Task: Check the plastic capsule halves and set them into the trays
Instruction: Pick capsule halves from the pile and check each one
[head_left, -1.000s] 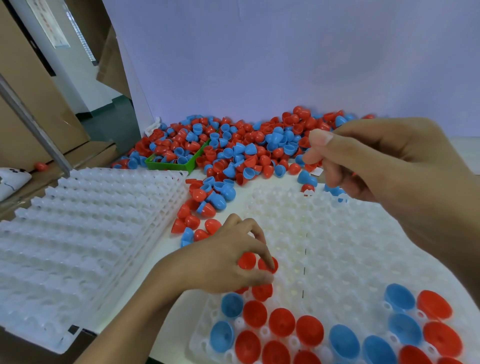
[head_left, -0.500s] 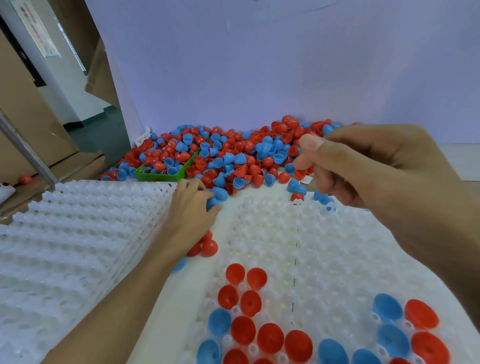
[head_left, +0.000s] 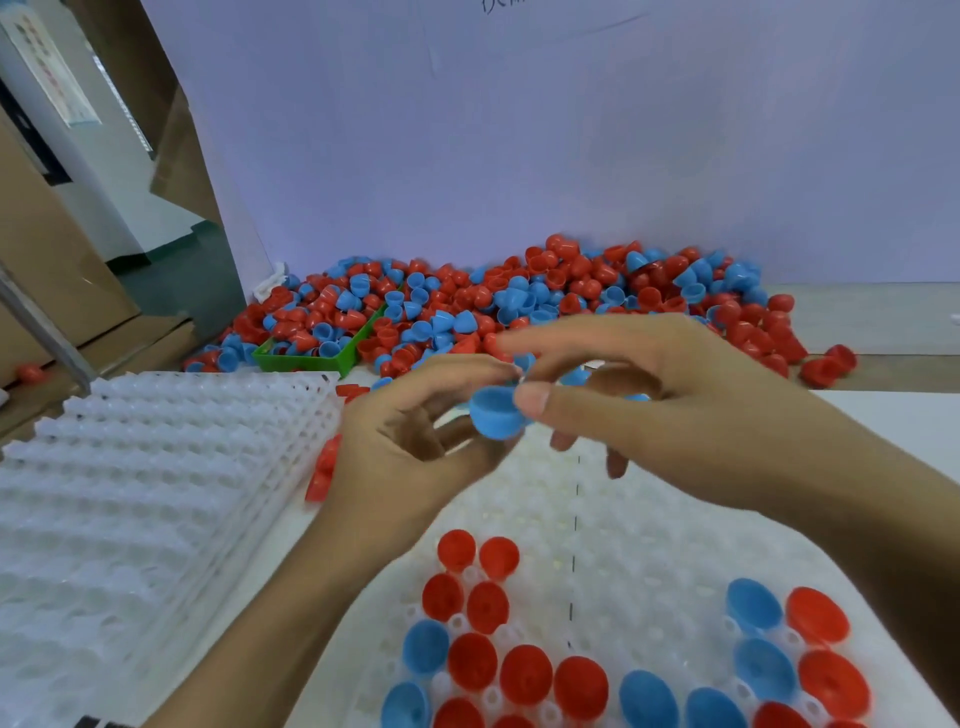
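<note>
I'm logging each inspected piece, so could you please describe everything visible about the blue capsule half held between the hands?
The blue capsule half is a small, smooth, dome-shaped shell of matte-looking plastic. It is held in the air above the far part of the white tray, touching no tray. The right hand pinches its right side with the thumb, and the left hand cups it from the left. Motion blur hides fine detail.

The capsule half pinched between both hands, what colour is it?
Blue; the capsule half shows best in the head view.

Small assembly or packing workshop, bulk heap of red and blue capsule halves (head_left: 519, 301) on desk (head_left: 883, 312), stacked white moulded trays (head_left: 156, 467), cardboard cartons (head_left: 47, 249) alongside
</note>
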